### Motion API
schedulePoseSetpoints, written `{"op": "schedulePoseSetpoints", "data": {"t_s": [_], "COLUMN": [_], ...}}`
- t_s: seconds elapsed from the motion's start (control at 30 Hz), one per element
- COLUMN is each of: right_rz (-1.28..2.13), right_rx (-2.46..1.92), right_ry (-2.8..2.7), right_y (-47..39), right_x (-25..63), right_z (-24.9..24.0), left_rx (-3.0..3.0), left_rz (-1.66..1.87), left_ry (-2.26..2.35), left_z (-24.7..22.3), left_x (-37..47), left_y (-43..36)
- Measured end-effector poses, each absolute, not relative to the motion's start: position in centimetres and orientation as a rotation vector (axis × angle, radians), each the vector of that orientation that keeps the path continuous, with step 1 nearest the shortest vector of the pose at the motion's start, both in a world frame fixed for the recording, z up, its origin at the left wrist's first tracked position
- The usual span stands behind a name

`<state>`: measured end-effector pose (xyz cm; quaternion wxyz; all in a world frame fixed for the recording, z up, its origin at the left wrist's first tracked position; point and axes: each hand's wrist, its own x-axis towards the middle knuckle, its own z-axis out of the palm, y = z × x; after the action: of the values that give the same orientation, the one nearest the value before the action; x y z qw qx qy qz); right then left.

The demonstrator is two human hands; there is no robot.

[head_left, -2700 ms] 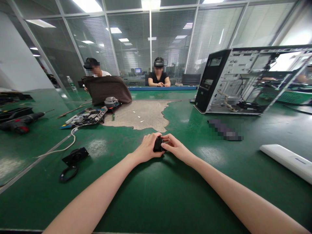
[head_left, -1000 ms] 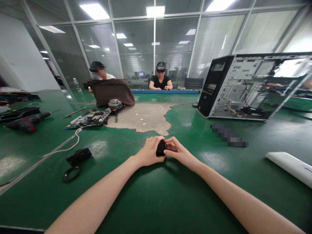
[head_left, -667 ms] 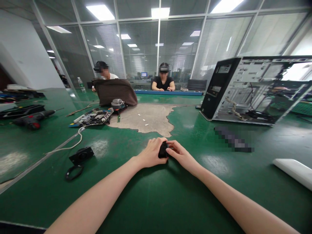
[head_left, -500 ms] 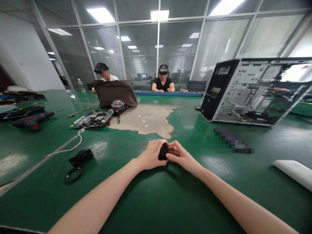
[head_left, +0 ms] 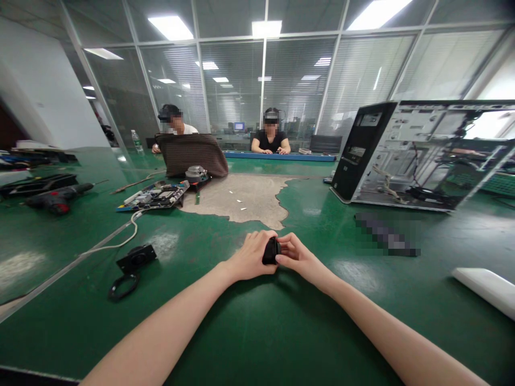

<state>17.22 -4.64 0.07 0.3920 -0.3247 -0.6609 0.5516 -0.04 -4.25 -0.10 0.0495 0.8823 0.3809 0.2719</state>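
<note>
Green bench (head_left: 241,332); bare patch (head_left: 249,198) beyond the hands. To the left: black camera (head_left: 137,258), ring (head_left: 124,286) just beside it, cable (head_left: 120,245), circuit board (head_left: 155,197), drill (head_left: 60,198). To the right: opened PC case (head_left: 362,155), white box (head_left: 486,287). Two persons are seen across the bench. The near bench directly before the forearms is unobstructed.

Black part (head_left: 271,251) located at centre, between the hands. Its one end is faced toward the right hand; long axis cannot be determined, being partly covered. It is gripped by the curled left fingers and thumb (left hand (head_left: 252,256)); its right side is pinched by the fingertips of the right hand (head_left: 296,256).
</note>
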Motion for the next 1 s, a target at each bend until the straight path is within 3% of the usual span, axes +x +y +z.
{"op": "schedulePoseSetpoints", "data": {"t_s": [1.0], "right_rz": [1.342], "right_rx": [-0.812], "right_ry": [-1.665], "right_y": [-4.5], "right_x": [17.2], "right_z": [-0.5], "left_rx": [2.67], "left_rz": [0.844], "left_ry": [1.181], "left_z": [-0.3], "left_x": [0.1], "left_y": [-4.2]}}
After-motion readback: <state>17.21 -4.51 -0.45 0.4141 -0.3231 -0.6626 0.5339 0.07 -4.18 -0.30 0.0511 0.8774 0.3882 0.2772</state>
